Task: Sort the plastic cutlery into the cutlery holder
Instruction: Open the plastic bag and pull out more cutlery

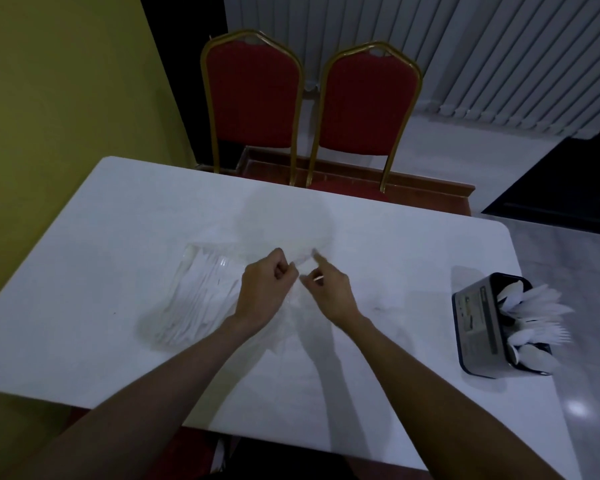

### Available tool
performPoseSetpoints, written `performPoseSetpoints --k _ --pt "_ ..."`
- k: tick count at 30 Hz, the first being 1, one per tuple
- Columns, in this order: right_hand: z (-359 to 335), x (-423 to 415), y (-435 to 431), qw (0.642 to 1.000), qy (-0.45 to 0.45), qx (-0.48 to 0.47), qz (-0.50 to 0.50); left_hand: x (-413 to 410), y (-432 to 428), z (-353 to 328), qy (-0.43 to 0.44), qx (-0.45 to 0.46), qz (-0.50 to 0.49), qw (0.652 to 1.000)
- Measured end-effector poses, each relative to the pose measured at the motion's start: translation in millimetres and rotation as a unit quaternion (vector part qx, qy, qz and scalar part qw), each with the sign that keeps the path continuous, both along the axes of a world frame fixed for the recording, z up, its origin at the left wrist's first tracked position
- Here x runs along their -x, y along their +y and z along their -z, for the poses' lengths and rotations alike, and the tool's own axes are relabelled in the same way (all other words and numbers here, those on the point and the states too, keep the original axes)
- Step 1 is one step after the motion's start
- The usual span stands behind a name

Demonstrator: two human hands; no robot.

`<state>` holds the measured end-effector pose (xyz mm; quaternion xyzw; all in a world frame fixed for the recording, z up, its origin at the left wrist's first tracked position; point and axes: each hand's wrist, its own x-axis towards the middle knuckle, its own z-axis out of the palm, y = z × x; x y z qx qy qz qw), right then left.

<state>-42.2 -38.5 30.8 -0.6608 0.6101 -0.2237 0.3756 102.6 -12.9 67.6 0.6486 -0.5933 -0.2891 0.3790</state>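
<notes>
A clear plastic bag of white plastic cutlery (194, 296) lies on the white table (378, 244), left of centre. My left hand (265, 289) and my right hand (329, 289) meet over a thin clear wrapper (300, 271), both pinching it; my right index finger sticks out. What the wrapper holds is too faint to tell. The dark cutlery holder (482, 327) stands at the table's right edge, with several white spoons and forks (530, 313) standing in it.
Two red chairs with gold frames (253, 98) (368, 109) stand at the table's far side. A yellow wall (59, 98) runs along the left. White vertical blinds hang at the back right. Grey floor lies to the right.
</notes>
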Motion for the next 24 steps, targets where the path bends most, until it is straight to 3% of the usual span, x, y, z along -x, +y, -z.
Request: performPoseSetpoints --k 2,5,9,13,17,19,21,24 --pt "-3 4 -9 0.989 -0.087 -0.09 0.084 -2 3 -1 -0.098 0.023 0.063 0.993" --pt "-2 5 -12 0.976 -0.118 -0.142 0.116 0 5 -2 -0.207 0.044 0.119 0.97" --pt "7 6 -1 0.97 -0.114 -0.216 0.012 2 -7 3 -0.134 -0.022 0.039 0.99" --pt "10 10 8 0.963 -0.024 -0.248 -0.099 4 -18 -3 -0.084 -0.033 -0.017 0.996" --pt "14 15 1 0.936 0.018 -0.311 -0.165 9 -19 -4 -0.062 -0.04 0.005 0.997" --pt "14 15 -4 0.939 0.026 -0.304 -0.159 12 -15 0 -0.037 -0.067 0.031 0.997" --pt "16 12 -5 0.949 -0.071 -0.299 -0.066 5 -13 10 -0.008 -0.106 0.007 0.994" --pt "18 0 -5 0.898 -0.248 -0.357 0.072 -38 -18 39 -0.005 -0.13 -0.097 0.987"
